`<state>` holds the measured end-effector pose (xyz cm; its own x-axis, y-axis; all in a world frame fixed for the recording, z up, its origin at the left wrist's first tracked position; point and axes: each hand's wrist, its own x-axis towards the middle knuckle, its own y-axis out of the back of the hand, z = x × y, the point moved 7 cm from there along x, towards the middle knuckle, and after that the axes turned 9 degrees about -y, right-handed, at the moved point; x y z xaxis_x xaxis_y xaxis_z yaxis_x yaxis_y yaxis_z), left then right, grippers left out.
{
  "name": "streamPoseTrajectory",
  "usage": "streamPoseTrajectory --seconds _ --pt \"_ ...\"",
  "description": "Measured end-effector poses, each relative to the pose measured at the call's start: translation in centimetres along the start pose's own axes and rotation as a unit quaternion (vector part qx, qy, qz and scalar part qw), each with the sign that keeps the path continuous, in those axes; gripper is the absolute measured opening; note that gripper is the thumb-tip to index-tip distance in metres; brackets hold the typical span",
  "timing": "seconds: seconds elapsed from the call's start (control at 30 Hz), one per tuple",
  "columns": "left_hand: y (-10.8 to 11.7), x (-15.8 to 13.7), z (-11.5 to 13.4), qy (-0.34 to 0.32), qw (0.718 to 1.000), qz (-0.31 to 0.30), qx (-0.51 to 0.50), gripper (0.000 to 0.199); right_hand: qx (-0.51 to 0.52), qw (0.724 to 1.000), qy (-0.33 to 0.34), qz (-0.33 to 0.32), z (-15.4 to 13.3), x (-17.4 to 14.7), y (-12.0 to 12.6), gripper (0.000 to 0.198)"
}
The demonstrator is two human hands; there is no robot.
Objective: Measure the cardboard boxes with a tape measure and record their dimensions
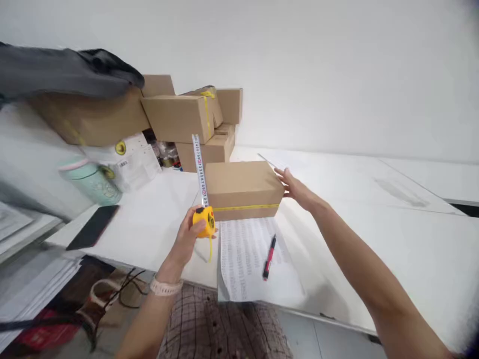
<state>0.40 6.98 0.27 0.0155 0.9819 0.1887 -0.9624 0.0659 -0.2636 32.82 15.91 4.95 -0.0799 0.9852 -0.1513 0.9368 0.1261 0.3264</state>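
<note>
My left hand [187, 233] is closed around a yellow tape measure [204, 222]. Its white blade [199, 172] is drawn out and points away from me, along the left end of a cardboard box [243, 179]. Yellow strapping runs across the front of that box. At the box's right end is my right hand [298, 190], fingers apart, with the fingertips at the edge. In front of the box lie printed sheets [245, 259] full of rows of text, and a red and black marker pen [269, 257] rests on them.
Several cardboard boxes [172, 118] are stacked at the back left, with a dark cloth [67, 72] over one. A mint-green tumbler [92, 182] and a dark phone-like slab [93, 227] are at the table's left. The white table [359, 239] extends to the right, against a wall.
</note>
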Motion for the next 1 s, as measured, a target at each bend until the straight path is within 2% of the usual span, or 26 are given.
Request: streamPoseTrajectory --seconds 0.1,0.17,0.23,0.33,0.4,0.47,0.53,0.6,0.67,0.8,1.0 --pt "-0.3 1.7 2.2 -0.026 1.000 -0.003 -0.006 0.062 -0.072 0.993 0.039 0.084 -2.3 -0.8 1.0 0.079" --pt "-0.4 3.0 3.8 -0.048 0.999 -0.006 -0.007 0.058 -0.153 0.978 0.061 0.132 -4.2 -1.2 1.5 0.072" --pt "-0.7 4.6 5.3 -0.067 0.998 -0.010 -0.003 0.055 -0.257 0.949 0.067 0.168 -6.1 -1.3 1.6 0.063" --pt "-1.5 6.5 7.1 -0.080 0.996 -0.023 0.014 0.054 -0.393 0.890 0.052 0.227 -8.2 -0.9 1.5 0.056" --pt "-2.6 6.6 7.8 -0.097 0.995 -0.030 0.024 0.054 -0.448 0.851 0.089 0.260 -9.5 -0.3 0.7 0.052" --pt "-4.0 5.5 7.6 -0.109 0.993 -0.047 0.020 0.057 -0.473 0.832 0.133 0.258 -10.3 0.5 -0.6 0.047" --pt "-5.9 3.2 6.0 -0.090 0.992 -0.091 -0.001 0.062 -0.467 0.838 0.135 0.249 -10.5 1.5 -1.4 0.045" --pt "-7.8 0.2 3.2 -0.028 0.987 -0.157 -0.027 0.062 -0.446 0.851 0.112 0.255 -10.4 2.4 -1.5 0.045" --pt "-8.8 -2.4 0.4 0.028 0.980 -0.193 -0.050 0.061 -0.427 0.860 0.097 0.261 -10.5 3.0 -1.4 0.053" --pt "-9.1 -5.1 -3.2 0.086 0.972 -0.203 -0.080 0.062 -0.394 0.880 0.074 0.253 -10.5 3.9 -1.3 0.075" --pt "-8.7 -5.8 -5.0 0.109 0.970 -0.196 -0.093 0.063 -0.376 0.889 0.062 0.255 -10.7 4.2 -1.6 0.083"
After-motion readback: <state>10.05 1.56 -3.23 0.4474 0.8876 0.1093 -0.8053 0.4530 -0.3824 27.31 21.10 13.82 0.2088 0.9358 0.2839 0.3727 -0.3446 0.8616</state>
